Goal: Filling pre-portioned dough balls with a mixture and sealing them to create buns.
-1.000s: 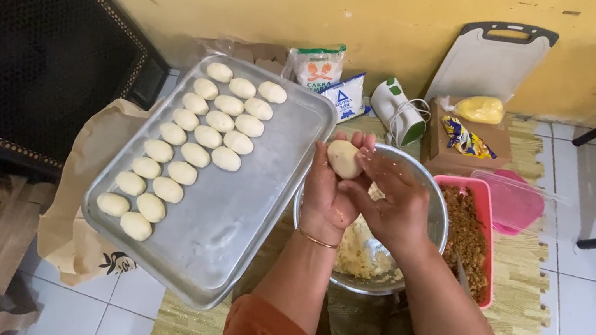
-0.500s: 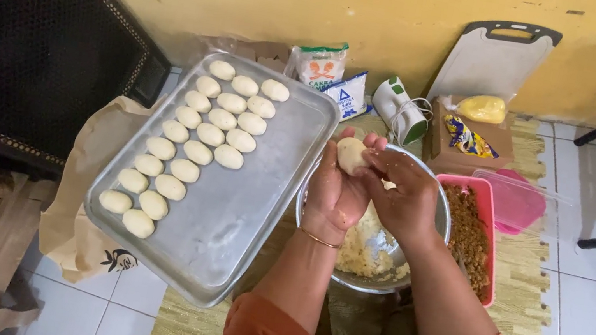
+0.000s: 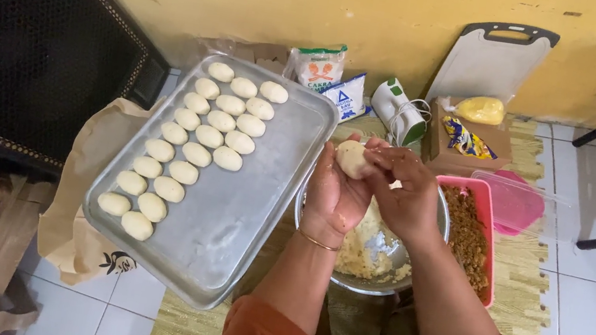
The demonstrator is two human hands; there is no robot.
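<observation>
Pale dough ball [image 3: 353, 158] is sitting cupped in the left hand [image 3: 338, 189] above the steel bowl [image 3: 439, 212] | right hand [image 3: 404, 191] is pinching its edge, seemingly sealing it | metal tray [image 3: 244, 214] is lying alongside, holding rows of shaped dough pieces [image 3: 196, 140] | pink tub [image 3: 484, 211] of brown filling is sitting close at hand.

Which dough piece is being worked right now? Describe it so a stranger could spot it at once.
Start at the metal tray of pale dough pieces on the floor, then look right to the steel bowl beside it. Above the bowl, the left hand cups one dough ball while the right hand pinches it. It is the only piece off the tray and in hand.
</observation>
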